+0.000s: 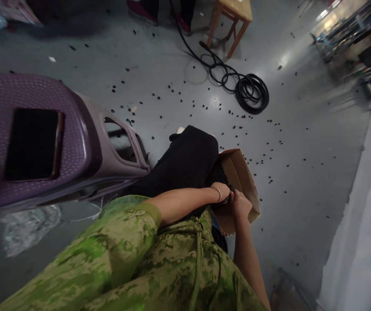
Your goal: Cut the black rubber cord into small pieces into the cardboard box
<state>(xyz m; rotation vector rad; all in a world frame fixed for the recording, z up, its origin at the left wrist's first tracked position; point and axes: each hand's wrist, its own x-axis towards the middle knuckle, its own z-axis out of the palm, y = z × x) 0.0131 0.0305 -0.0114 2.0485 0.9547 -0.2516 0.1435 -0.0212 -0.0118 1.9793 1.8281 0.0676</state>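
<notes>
Both hands meeting at a cardboard box [242, 181] of black pieces [219, 175] — left hand [224, 192], right hand [241, 205], grip unclear

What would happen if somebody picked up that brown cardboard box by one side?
The cardboard box would probably bend, since its walls look thin and creased. It holds small black pieces, so it may feel heavier than it looks and spill if tipped; similar pieces already lie scattered on the floor. Both hands, left hand and right hand, are at its opening.
</notes>
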